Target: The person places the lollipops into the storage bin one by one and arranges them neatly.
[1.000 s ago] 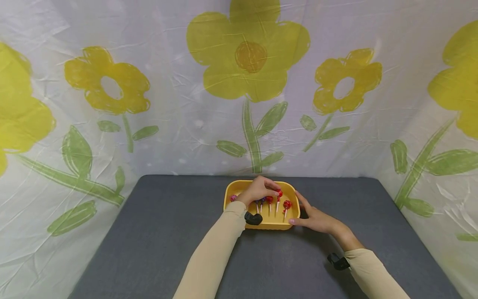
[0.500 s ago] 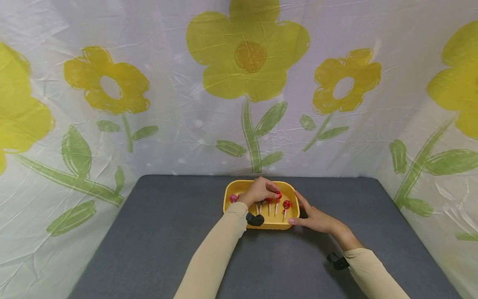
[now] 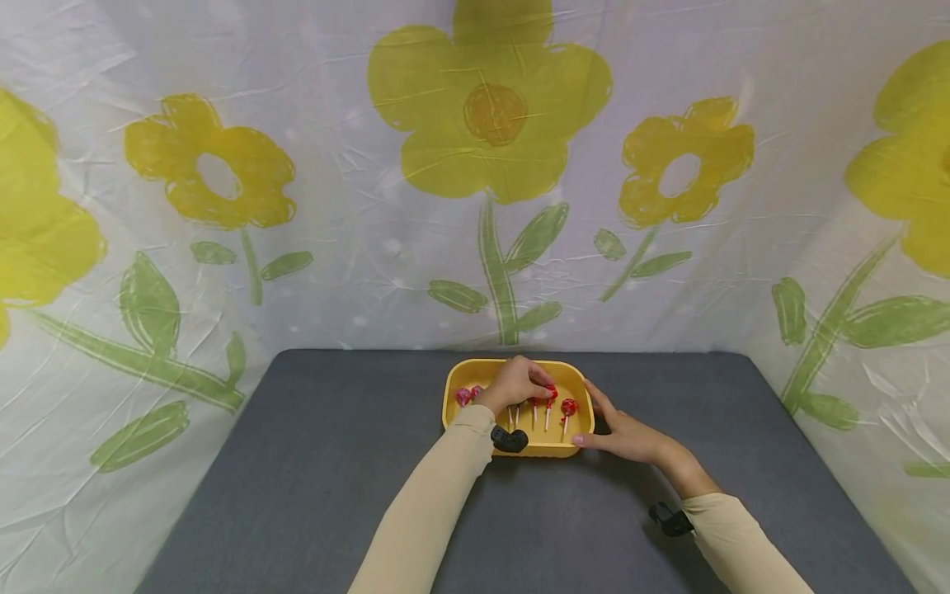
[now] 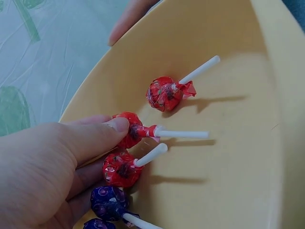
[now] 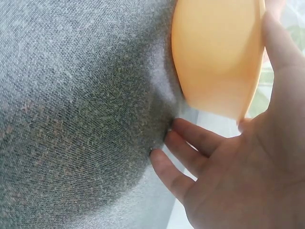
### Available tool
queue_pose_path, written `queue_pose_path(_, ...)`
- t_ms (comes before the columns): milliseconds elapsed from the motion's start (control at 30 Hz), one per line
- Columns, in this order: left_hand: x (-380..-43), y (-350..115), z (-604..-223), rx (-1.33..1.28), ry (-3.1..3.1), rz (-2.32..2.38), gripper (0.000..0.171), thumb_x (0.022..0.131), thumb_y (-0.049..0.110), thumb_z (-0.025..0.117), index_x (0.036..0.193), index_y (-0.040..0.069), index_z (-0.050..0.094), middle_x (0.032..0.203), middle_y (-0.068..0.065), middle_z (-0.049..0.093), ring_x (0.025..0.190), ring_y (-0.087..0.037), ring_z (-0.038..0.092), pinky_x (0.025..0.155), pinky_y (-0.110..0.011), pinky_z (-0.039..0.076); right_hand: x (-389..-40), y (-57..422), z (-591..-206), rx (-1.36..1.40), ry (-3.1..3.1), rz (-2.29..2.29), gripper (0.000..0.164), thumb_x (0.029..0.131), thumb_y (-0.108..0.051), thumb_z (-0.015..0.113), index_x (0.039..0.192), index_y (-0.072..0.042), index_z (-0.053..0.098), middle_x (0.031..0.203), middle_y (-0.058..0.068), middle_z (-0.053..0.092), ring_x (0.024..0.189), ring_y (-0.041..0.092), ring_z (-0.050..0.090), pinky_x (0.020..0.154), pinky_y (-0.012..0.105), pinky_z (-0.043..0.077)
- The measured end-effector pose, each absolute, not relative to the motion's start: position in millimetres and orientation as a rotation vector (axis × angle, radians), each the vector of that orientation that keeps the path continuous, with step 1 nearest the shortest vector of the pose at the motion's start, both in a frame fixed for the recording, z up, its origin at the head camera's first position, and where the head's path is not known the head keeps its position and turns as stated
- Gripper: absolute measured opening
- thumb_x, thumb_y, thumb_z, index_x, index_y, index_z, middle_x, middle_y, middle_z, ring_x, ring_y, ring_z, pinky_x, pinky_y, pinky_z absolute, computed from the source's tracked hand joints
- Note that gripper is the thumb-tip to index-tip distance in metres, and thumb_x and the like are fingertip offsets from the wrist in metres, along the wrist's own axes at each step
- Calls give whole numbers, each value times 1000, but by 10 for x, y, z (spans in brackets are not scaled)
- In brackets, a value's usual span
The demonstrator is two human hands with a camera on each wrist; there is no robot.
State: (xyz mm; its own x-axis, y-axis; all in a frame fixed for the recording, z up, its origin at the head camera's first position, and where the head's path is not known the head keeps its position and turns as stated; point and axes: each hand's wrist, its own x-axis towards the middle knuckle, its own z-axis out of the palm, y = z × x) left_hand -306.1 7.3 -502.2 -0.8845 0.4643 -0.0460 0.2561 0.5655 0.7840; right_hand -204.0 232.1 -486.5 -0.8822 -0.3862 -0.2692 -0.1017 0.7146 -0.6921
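My left hand (image 3: 514, 384) reaches into a yellow tray (image 3: 545, 450) and pinches a red-wrapped lollipop (image 4: 133, 135) by its round head, between thumb and forefinger. That lollipop's white stick points toward the tray's near side. To its right lies another red lollipop (image 4: 165, 93). Close on its left sit a second red lollipop (image 4: 122, 169) and blue-purple ones (image 4: 108, 202), near the curled lower fingers. My right hand (image 3: 631, 437) is spread at the tray's right end, thumb and forefinger touching its rim. In the right wrist view the other fingertips (image 5: 164, 167) rest on the table.
Pink lollipops (image 3: 463, 397) lie at the tray's left end. A dark grey table (image 3: 356, 462) bears the tray near its back edge. Behind and beside it hangs a pale curtain (image 3: 356, 272) printed with yellow flowers.
My left hand has lowered slightly toward me with the red lollipop, which now sits nearer the others' row. The right hand stays in place at the tray.
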Motion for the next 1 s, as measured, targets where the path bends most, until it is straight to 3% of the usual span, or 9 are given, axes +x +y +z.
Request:
queue_pose_path(667, -3031, 110, -5019, 506, 2557, 1214, 17, 84, 16, 79, 101, 12, 79, 97, -3, 78, 76, -8, 68, 67, -19, 56, -2049, 2338, -4878, -391, 2535, -973, 109, 89, -55, 67, 160, -23, -10, 156, 28, 34, 144, 49, 33, 110, 69, 31)
queue_pose_path(1000, -3041, 118, -5010, 497, 2567, 1188, 17, 83, 14, 80, 99, 11, 79, 96, -4, 78, 78, -10, 70, 69, -21, 58, -2052, 2330, -4882, -377, 2527, -985, 111, 87, -55, 68, 160, -22, -10, 155, 28, 35, 144, 50, 33, 110, 70, 30)
